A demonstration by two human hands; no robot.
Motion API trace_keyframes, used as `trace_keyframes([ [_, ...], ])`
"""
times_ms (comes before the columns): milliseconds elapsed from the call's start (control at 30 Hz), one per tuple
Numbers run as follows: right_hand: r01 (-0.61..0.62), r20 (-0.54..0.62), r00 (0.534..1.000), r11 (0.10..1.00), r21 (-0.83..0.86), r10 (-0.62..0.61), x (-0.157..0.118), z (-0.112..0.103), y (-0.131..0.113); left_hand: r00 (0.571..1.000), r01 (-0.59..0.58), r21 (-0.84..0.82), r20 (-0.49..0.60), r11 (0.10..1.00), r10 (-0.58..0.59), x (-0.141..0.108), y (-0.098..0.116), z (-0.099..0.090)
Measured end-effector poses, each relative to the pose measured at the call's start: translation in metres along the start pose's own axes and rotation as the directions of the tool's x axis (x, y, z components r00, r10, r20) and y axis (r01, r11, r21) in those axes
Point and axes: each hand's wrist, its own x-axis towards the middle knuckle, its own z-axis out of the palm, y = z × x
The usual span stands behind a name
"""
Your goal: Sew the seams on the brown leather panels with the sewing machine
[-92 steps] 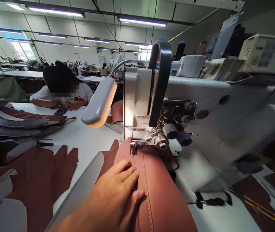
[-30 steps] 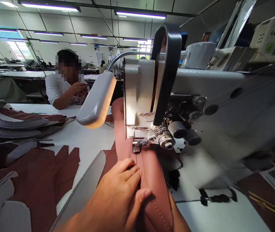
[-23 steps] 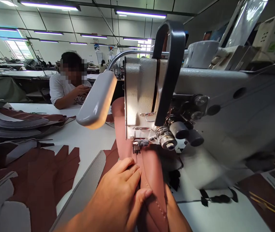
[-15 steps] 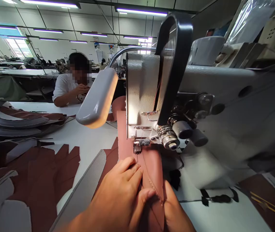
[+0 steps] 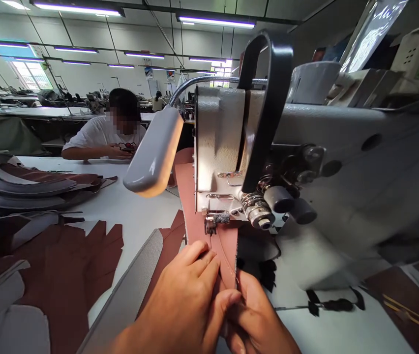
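Observation:
A reddish-brown leather piece (image 5: 224, 260) with a line of topstitching runs under the presser foot (image 5: 212, 223) of a grey industrial sewing machine (image 5: 219, 142). It narrows towards me, and its far part rises behind the needle area. My left hand (image 5: 182, 300) presses and pinches the leather just in front of the foot. My right hand (image 5: 255, 322) grips its right edge from below, touching or nearly touching my left thumb. The needle itself is hidden by the foot and a tuft of fluff.
A gooseneck lamp (image 5: 154, 155) hangs left of the machine. Cut leather pieces (image 5: 65, 280), a grey mesh strip (image 5: 128, 278) and curved stacked parts (image 5: 21, 182) lie on the white table (image 5: 128, 206). A seated co-worker (image 5: 102, 140) handles something beyond it. Yellow snips (image 5: 408, 312) lie at the right.
My right hand has moved up from the lower right to grip the leather beside my left hand. The leather now looks narrower and gathered between them. The co-worker's arms have lowered.

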Motion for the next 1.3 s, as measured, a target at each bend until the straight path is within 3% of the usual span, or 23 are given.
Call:
trace_keyframes([
  [367,0.048,0.253,0.966,0.997,0.053,-0.06,0.004,0.001,-0.01,0.992,-0.077,0.053,-0.099,0.996,0.082,0.0,-0.004,0.004],
  [600,0.088,0.292,0.952,0.995,0.038,-0.095,0.007,-0.002,-0.011,0.964,-0.141,0.177,-0.198,0.974,0.175,0.005,-0.007,0.009],
  [700,0.174,0.27,0.955,0.967,-0.188,-0.12,0.014,-0.01,-0.009,0.962,-0.142,0.203,-0.203,0.969,0.183,0.005,-0.011,0.012],
  [733,0.277,0.206,0.954,0.899,-0.34,-0.216,0.017,-0.014,-0.009,0.962,-0.146,0.204,-0.2,0.968,0.187,0.005,-0.013,0.013],
  [767,0.409,0.151,0.908,0.754,-0.514,-0.39,0.021,-0.018,-0.009,0.962,-0.149,0.206,-0.197,0.967,0.19,0.004,-0.015,0.013],
  [800,0.517,0.144,0.792,0.526,-0.675,-0.594,0.026,-0.022,-0.01,0.961,-0.156,0.208,-0.195,0.966,0.197,0.004,-0.017,0.013],
  [833,0.568,0.202,0.617,0.253,-0.784,-0.76,0.031,-0.026,-0.011,0.959,-0.161,0.211,-0.198,0.964,0.204,0.004,-0.019,0.014],
  [867,0.566,0.302,0.437,-0.002,-0.824,-0.847,0.035,-0.029,-0.013,0.954,-0.173,0.218,-0.205,0.96,0.218,0.003,-0.021,0.014],
  [900,0.546,0.41,0.312,-0.191,-0.816,-0.857,0.04,-0.031,-0.015,0.948,-0.19,0.23,-0.212,0.955,0.239,0.003,-0.024,0.014],
  [933,0.535,0.489,0.253,-0.301,-0.79,-0.835,0.044,-0.033,-0.018,0.939,-0.207,0.242,-0.224,0.948,0.262,0.002,-0.026,0.015],
  [1000,0.546,0.563,0.218,-0.378,-0.747,-0.798,0.051,-0.034,-0.021,0.917,-0.247,0.262,-0.249,0.933,0.313,0.0,-0.032,0.016],
  [1133,0.566,0.544,0.186,-0.363,-0.74,-0.819,0.059,-0.034,-0.021,0.899,-0.267,0.27,-0.277,0.925,0.34,-0.005,-0.043,0.018],
  [1300,0.528,0.476,0.228,-0.303,-0.794,-0.849,0.061,-0.033,-0.018,0.899,-0.277,0.295,-0.257,0.914,0.356,-0.007,-0.05,0.018],
])
